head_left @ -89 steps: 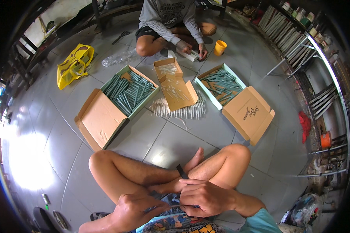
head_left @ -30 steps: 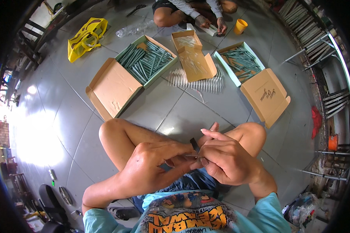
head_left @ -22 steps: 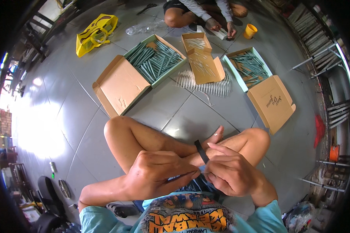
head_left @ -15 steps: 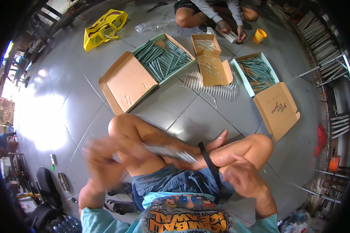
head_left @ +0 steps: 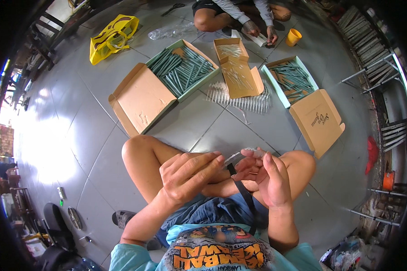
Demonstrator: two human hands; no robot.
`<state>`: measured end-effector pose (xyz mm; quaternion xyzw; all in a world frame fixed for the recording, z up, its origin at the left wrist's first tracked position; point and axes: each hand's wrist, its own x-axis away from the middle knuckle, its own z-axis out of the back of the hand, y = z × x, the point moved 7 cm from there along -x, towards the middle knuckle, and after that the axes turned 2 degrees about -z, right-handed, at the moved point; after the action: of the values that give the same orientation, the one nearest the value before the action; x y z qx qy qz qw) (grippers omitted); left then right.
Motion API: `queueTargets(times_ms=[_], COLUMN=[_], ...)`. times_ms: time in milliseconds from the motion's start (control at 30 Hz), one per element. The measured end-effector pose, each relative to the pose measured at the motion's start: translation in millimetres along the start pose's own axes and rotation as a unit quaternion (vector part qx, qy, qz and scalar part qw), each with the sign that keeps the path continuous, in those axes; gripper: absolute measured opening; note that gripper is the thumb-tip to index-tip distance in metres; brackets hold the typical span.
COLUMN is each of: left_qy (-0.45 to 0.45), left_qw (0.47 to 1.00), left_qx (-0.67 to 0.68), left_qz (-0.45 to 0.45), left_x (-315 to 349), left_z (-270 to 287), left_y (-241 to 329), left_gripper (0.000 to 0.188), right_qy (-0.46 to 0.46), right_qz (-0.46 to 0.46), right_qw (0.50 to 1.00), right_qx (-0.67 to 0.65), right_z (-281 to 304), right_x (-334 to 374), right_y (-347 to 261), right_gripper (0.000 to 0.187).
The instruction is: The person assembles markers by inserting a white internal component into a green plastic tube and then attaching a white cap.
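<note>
Over the crossed legs (head_left: 142, 158), a thin clear strip (head_left: 233, 156) (prob. plastic) spans the gap btwn the L hand (head_left: 187, 175) & the R hand (head_left: 269, 178). L fingertips look pinched tog. on its near end, tho the thumb side is hidden; R hand is turned inward, thumb & fingers apart, w/ the strip's other end at or just by its fingertips, can't tell if actually touching. Should handle v. light & bendy, prob. a bit slick & easy to crease, so a gentle finger-&-thumb hold at one end or along the edges seems best; a hard squeeze mid-length might kink it. Long axis runs approx. L to R across the lap, tilted so the R end sits slightly farther fwd; no telling which end is the tip, as both are lost among fingers. A black band (head_left: 244, 192) lies lower, across the lap, running more fwd–back than the strip. Well ahead on the floor, a small brown box (head_left: 257, 83) has slim clear pcs (head_left: 237, 77) lying loose, pointing various ways.
</note>
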<state>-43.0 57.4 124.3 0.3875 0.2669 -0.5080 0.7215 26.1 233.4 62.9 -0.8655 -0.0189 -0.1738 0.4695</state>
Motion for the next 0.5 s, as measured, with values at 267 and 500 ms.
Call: queueTargets(times_ms=[267,500], left_qy=[-0.056,0.008], left_qw=[0.997,0.858], left_qx=[0.044,0.241], left_qz=[-0.04,0.454], left_x=[11,52], left_z=[-9,-26], left_y=[3,-43], left_gripper=[0.032,0.024], right_qy=[0.068,0.09], right_qz=[-0.018,0.09], right_qw=[0.997,0.991], right_qx=[-0.019,0.033], right_z=[8,12], right_x=[-6,-1], right_y=[13,-1], right_gripper=[0.023,0.016])
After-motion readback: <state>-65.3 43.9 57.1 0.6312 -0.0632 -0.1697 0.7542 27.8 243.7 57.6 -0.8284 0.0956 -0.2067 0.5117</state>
